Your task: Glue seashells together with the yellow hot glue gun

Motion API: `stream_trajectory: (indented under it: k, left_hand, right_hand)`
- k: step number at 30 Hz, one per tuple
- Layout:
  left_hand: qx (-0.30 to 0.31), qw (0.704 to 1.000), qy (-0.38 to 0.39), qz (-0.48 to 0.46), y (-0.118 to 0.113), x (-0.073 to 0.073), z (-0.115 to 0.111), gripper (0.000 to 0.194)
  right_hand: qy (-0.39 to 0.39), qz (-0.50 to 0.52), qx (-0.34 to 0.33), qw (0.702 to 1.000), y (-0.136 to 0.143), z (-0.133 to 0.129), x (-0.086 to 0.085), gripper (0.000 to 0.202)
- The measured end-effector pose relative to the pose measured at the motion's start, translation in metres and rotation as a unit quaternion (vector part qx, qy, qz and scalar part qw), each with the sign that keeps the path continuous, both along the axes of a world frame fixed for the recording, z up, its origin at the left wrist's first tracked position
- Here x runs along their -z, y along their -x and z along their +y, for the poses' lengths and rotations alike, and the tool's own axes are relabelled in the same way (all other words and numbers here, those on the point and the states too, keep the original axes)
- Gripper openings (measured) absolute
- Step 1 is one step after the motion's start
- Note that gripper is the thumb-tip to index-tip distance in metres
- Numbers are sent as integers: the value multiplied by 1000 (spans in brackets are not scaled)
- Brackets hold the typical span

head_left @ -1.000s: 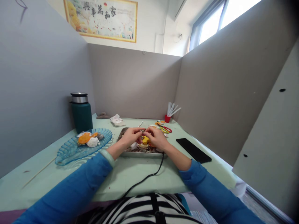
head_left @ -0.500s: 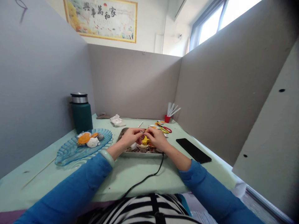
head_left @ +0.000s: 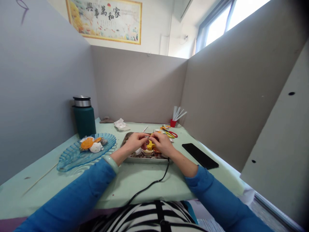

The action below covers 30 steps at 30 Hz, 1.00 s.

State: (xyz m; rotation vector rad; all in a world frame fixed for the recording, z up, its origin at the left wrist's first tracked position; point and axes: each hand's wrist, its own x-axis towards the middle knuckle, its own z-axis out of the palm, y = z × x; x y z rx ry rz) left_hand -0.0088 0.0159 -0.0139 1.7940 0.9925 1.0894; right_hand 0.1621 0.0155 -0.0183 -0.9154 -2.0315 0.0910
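Both hands, left (head_left: 135,141) and right (head_left: 162,143), meet over the tray (head_left: 145,160), fingertips pinching something tiny, can't tell what.

Both hands (head_left: 148,141) together above a shallow metal tray (head_left: 145,160)

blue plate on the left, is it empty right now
No, the blue plate holds orange and white shell-like pieces toward its far side.
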Motion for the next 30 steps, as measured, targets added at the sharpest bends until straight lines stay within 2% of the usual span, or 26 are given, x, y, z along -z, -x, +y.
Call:
stream_trajectory:
  k: [12,23,30]
  left_hand:
    - [-1,1000,-3,14,0,0,-1,39]
    - [42,995,57,-68,-1,-5,-8,33]
    - [72,988,83,-111,0,-7,-11,37]
  right_hand:
    - [-15,-6,14,1000,-1,-1,0,17]
    - [-18,11,34,999,-1,1,3,22]
    - [-34,22,38,998,-1,-2,1,24]
